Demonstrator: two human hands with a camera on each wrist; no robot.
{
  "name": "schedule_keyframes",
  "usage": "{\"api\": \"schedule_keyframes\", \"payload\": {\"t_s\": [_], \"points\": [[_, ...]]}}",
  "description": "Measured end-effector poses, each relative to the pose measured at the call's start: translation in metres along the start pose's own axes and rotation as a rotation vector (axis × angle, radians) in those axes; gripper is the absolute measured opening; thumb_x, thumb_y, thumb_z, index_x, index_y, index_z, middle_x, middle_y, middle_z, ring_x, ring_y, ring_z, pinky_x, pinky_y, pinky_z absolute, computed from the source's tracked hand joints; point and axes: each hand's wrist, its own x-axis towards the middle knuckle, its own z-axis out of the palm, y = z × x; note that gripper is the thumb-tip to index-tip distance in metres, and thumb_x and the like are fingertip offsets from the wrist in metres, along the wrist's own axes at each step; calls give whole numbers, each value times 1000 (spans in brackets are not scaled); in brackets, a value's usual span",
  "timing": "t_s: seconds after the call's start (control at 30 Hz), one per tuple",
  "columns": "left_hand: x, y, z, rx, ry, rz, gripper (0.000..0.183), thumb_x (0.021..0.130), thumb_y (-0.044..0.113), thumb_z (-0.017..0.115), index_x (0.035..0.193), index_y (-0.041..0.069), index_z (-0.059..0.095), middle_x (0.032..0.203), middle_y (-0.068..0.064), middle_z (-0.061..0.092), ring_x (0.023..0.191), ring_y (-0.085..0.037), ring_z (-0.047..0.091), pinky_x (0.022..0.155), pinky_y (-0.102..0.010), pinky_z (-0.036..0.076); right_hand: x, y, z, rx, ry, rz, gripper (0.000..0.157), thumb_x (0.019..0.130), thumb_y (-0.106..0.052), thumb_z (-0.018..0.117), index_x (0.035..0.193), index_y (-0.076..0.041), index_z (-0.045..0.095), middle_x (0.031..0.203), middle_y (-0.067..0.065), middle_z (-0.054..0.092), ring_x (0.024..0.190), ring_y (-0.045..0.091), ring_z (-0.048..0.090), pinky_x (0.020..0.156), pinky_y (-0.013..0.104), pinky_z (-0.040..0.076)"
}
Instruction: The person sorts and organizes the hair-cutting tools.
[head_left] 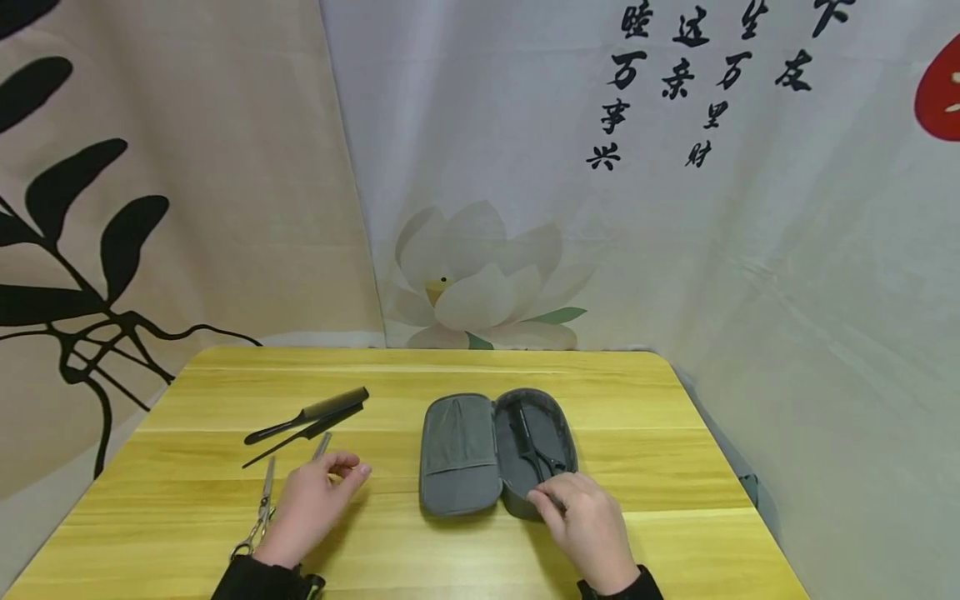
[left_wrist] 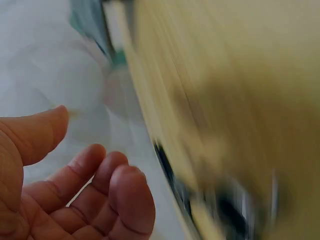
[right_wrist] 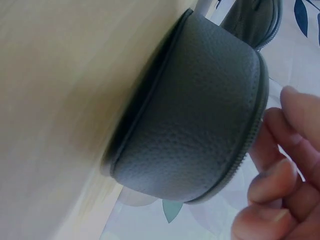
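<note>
My right hand (head_left: 588,521) is at the near right end of an open grey zip case (head_left: 459,450). Its loosely curled fingertips are right at the zipped rim, and nothing shows between them. Inside the deeper half lie black scissors (head_left: 527,446), handles toward that hand. To the left, my left hand (head_left: 311,504) hovers over the table with thumb and fingers apart, holding nothing. Beside it lie silver scissors (head_left: 264,504), partly covered by the hand. Another metal tip (head_left: 322,444) sticks out beyond its fingers, the rest hidden.
Two dark combs (head_left: 330,406) lie side by side on the table, beyond the left hand. The case's flatter half, with a fabric pocket, is folded out to the left. A wood-grain table (head_left: 420,575) ends at a printed cloth backdrop (head_left: 495,167).
</note>
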Motion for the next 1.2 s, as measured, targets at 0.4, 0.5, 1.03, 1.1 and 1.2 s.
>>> {"api": "schedule_keyframes", "payload": {"t_s": [0.4,0.5,1.03,1.1,1.2], "points": [[44,-56,-59,420,100,136,34,99,20,76,117,-8,74,104,-28,71,86,-41,70,73,-56,59,1,1,0,-24,0,92,15,79,-16,96,83,-17,81,83,-4,77,77,12,74,64,26,61],[52,-61,-64,471,74,135,26,97,20,78,103,-6,74,90,-20,69,75,-32,66,65,-50,57,1,1,0,-26,-12,108,15,80,-17,95,83,-17,81,82,-4,76,75,12,74,63,26,60],[78,-66,-66,641,-28,120,23,96,17,80,89,-3,70,78,-14,68,66,-26,59,59,-43,51,0,3,1,-8,-51,151,12,83,-19,93,84,-21,81,81,-6,74,71,9,70,59,20,54],[79,-67,-65,654,-33,122,22,95,15,80,92,-4,70,81,-17,69,68,-28,62,61,-46,54,0,3,1,-9,-54,159,12,83,-19,93,84,-20,81,81,-6,74,71,9,70,59,20,54],[80,-67,-65,660,-36,128,19,94,12,80,94,-4,69,86,-21,72,74,-32,68,66,-52,59,0,3,0,-10,-58,170,12,83,-19,93,85,-18,81,81,-5,74,70,10,70,59,21,54]]}}
